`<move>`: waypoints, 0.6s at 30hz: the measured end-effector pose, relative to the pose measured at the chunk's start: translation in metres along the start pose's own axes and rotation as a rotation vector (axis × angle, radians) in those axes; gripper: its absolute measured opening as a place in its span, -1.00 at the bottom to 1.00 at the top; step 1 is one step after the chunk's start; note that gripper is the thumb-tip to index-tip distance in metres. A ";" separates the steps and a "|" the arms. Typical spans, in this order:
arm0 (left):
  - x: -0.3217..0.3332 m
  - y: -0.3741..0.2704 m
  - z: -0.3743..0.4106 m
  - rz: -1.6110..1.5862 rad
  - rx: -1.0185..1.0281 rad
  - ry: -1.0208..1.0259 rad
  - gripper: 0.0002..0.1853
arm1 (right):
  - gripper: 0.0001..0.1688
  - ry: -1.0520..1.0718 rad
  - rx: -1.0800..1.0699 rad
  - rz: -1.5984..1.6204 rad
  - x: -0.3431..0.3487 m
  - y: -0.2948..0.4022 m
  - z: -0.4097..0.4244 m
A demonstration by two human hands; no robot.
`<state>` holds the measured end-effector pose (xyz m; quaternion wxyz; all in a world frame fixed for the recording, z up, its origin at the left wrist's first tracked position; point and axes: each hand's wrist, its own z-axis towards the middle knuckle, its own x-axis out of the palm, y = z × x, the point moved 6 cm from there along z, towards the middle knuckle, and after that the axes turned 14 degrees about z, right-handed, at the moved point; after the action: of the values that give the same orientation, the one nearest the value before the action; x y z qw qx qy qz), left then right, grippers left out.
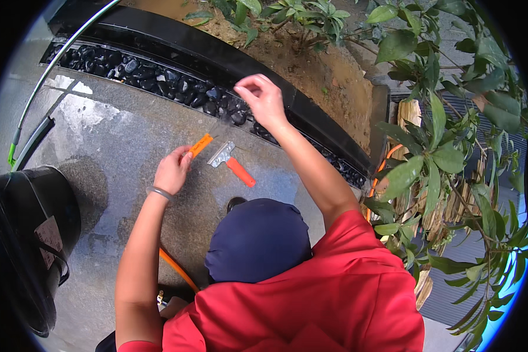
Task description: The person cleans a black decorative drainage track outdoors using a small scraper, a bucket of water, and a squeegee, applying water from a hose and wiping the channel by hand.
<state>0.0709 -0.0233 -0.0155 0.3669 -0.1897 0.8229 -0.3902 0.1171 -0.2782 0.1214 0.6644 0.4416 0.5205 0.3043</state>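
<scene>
My left hand [174, 170] grips a flat orange plastic piece [200, 146] with dark marks between thumb and fingers. A grey blur lies just beyond its far end; I cannot make out what it is. On the wet concrete beside it rests a scraper [237, 169] with a red-orange handle and wide metal head, touched by neither hand. Over the edge of the pebble strip, my right hand [263, 99] is raised with curled fingers. Thumb and fingertips are close together, and nothing is visible between them.
Black pebbles [147, 79] fill a channel beside a dark kerb [193, 42]. At left stand a black bucket [48, 211] and a green-ended hose [44, 81]. An orange hose [178, 268] runs near my leg. Leafy branches [440, 132] overhang split firewood [455, 207] at right.
</scene>
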 end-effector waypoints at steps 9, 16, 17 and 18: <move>0.020 0.010 0.014 0.029 -0.061 0.056 -0.65 | -0.51 -0.075 0.531 -0.627 -0.067 -0.216 -0.089; 0.029 0.008 0.024 0.021 -0.061 0.076 -0.64 | -0.54 -0.200 0.533 -0.212 -0.063 -0.240 -0.098; 0.029 0.006 0.023 0.029 -0.056 0.078 -0.64 | -0.54 -0.224 0.606 -0.025 -0.060 -0.245 -0.101; 0.029 0.004 0.023 0.017 -0.045 0.084 -0.64 | -0.56 -0.236 0.582 -0.018 -0.059 -0.247 -0.103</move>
<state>0.0690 -0.0496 -0.0419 0.3309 -0.1745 0.8478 -0.3760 -0.0114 -0.4063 -0.0840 0.5686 0.6409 0.5089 0.0833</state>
